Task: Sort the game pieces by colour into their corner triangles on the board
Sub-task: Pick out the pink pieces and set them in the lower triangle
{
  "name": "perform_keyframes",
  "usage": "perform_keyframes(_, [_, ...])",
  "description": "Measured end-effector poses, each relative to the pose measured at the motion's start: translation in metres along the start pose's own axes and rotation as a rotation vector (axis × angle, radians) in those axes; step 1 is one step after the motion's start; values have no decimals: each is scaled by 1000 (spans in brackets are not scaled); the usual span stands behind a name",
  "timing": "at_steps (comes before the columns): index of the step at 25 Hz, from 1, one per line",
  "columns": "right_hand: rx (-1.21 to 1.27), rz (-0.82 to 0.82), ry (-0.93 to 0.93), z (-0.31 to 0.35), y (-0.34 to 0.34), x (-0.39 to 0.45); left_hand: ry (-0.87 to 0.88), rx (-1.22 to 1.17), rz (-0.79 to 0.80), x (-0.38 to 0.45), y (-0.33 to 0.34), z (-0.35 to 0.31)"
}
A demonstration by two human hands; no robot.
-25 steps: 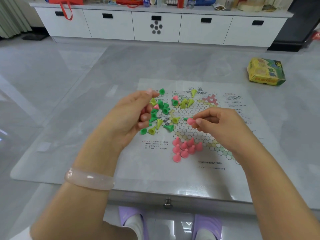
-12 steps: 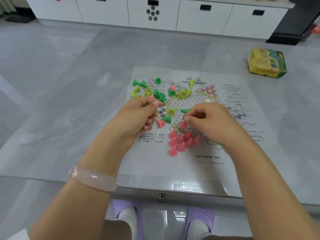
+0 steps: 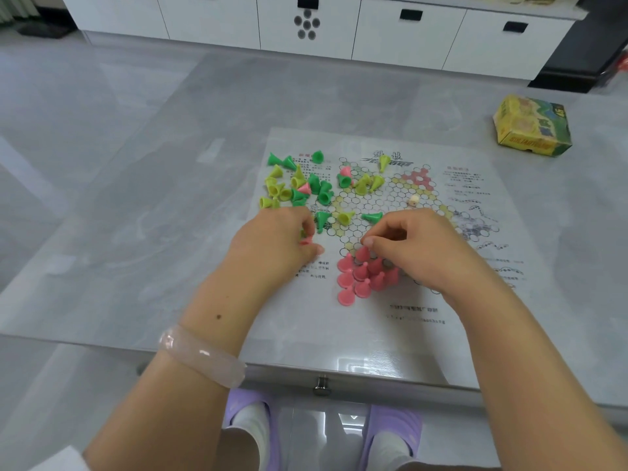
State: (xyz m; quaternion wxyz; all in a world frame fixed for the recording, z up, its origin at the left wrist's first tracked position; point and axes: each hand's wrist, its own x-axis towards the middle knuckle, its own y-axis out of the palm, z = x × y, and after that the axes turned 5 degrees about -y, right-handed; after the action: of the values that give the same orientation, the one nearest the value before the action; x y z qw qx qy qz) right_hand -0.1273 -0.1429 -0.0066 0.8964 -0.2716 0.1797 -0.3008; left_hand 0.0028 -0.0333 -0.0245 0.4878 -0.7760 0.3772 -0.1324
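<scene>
pink pieces (image 3: pixel 360 275); green pieces (image 3: pixel 319 190); yellow-green pieces (image 3: pixel 277 192); grey table (image 3: pixel 170 198)

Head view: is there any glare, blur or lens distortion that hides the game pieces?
Head view: even indoor light, soft shadows; glare only on the table front edge, away from the pieces. Wide-angle bending curves the cabinet line. Slight blur at the left hand, so the pink piece it pinches is smeared; the pink cluster by the right hand is sharp.
</scene>
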Motion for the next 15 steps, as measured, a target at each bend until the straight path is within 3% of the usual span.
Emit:
perform_keyframes(8, [-49, 15, -8, -1, 3, 1, -74, 79, -64, 1, 1, 1])
perform_keyframes(15, [-56, 21, -23, -2, 3, 0, -74, 74, -17, 3, 2, 1])
